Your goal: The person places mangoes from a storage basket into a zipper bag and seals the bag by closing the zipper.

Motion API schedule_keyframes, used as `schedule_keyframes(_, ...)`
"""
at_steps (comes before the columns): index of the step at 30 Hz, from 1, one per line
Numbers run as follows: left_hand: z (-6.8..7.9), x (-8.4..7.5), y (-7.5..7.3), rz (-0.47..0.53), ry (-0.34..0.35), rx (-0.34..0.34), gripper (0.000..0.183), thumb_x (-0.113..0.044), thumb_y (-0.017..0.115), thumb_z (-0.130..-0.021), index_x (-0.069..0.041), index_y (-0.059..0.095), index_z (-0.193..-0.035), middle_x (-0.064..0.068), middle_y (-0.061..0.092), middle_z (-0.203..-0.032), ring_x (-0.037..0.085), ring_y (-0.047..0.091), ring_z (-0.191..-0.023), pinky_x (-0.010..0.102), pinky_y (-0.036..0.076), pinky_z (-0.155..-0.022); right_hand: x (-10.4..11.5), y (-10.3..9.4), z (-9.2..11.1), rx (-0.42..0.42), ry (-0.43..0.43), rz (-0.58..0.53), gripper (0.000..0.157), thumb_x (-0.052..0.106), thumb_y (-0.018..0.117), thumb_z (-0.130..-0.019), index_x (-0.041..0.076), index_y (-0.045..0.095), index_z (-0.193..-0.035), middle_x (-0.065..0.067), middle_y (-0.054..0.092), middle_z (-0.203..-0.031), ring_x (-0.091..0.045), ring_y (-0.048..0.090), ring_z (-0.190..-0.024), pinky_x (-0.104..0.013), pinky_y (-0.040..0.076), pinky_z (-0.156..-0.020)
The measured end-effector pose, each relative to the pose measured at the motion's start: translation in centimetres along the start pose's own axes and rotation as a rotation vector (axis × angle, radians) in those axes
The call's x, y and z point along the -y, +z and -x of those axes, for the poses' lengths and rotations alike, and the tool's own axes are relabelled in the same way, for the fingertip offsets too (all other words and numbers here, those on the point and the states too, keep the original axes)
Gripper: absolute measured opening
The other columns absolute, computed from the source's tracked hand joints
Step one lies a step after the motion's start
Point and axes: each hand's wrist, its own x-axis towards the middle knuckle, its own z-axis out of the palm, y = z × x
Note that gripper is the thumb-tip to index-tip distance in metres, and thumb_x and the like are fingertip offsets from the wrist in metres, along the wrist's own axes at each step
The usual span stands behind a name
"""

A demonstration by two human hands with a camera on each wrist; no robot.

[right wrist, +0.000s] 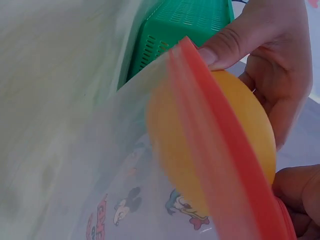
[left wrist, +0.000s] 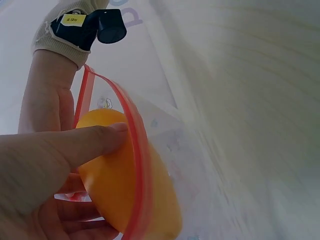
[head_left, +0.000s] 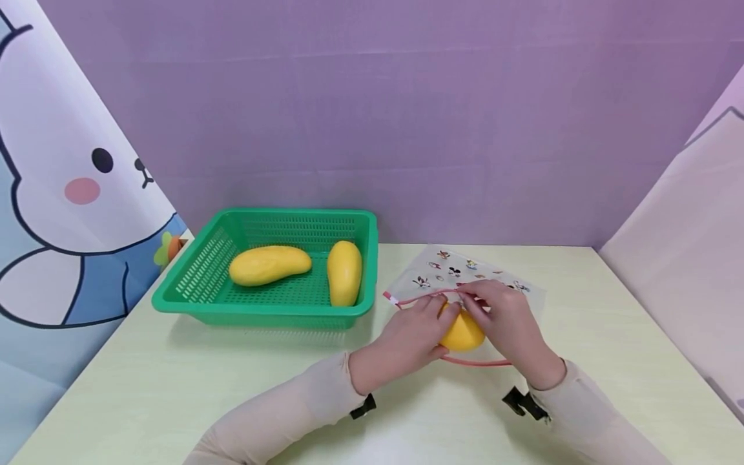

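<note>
A yellow mango point(head_left: 463, 333) sits partway through the mouth of a clear zip bag point(head_left: 454, 259) printed with small cartoon figures. My left hand point(head_left: 407, 336) holds the mango, its thumb point(left wrist: 107, 137) pressed on the skin and the other fingers underneath. With my right hand point(head_left: 511, 316), I pinch the bag's red zip edge at the far side of the opening. In the right wrist view the red zip strip point(right wrist: 227, 130) crosses the mango, whose covered part shows through the plastic. Parts of the right fingers are hidden there.
Left of the bag stands a green slotted basket point(head_left: 273, 318). Inside it lie one mango point(head_left: 270, 265) on its side and another mango point(head_left: 345, 274) against the right wall. A purple cloth point(head_left: 372, 129) hangs behind the pale table point(head_left: 232, 387).
</note>
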Motion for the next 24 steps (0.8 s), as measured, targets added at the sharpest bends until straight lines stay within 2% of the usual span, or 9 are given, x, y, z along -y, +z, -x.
schedule_keyframes(8, -0.2, -0.1, 0.5, -0.027, 0.021, -0.039, 0.067, -0.043, 0.073, -0.079, -0.010, 0.045, -0.131, 0.006, 0.053, -0.121, 0.018, 0.053, -0.108, 0.023, 0.051, -0.085, 0.3, -0.1, -0.2, 0.000, 0.016, 0.009, 0.018, -0.003, 0.076, -0.073, 0.001, 0.072, -0.090, -0.009, 0.070, -0.085, -0.018, 0.064, -0.069, -0.031, 0.056, -0.059)
schedule_keyframes(14, -0.5, -0.1, 0.8, -0.046, 0.038, -0.042, 0.065, -0.042, 0.073, -0.079, -0.010, 0.046, -0.128, 0.004, 0.054, -0.116, 0.016, 0.054, -0.102, 0.020, 0.048, -0.087, 0.2, 0.0, -0.2, -0.018, 0.014, 0.023, 0.017, -0.003, 0.077, -0.072, 0.000, 0.071, -0.088, -0.009, 0.069, -0.083, -0.018, 0.063, -0.068, -0.032, 0.056, -0.059)
schedule_keyframes(18, -0.8, -0.1, 0.9, -0.065, 0.033, -0.030, 0.064, -0.043, 0.073, -0.079, -0.011, 0.045, -0.128, 0.004, 0.055, -0.114, 0.015, 0.055, -0.099, 0.020, 0.049, -0.087, 0.3, 0.0, -0.3, -0.025, 0.008, 0.018, 0.018, -0.003, 0.077, -0.072, 0.001, 0.072, -0.088, -0.008, 0.069, -0.084, -0.017, 0.063, -0.069, -0.032, 0.056, -0.059)
schedule_keyframes(24, -1.2, 0.0, 0.9, -0.017, 0.001, 0.024, 0.061, -0.043, 0.071, -0.081, -0.012, 0.046, -0.128, 0.003, 0.056, -0.113, 0.014, 0.056, -0.096, 0.020, 0.050, -0.083, 0.6, -0.1, -0.3, -0.028, -0.012, 0.027, 0.017, -0.003, 0.077, -0.072, 0.002, 0.072, -0.088, -0.008, 0.069, -0.085, -0.018, 0.063, -0.071, -0.032, 0.055, -0.059)
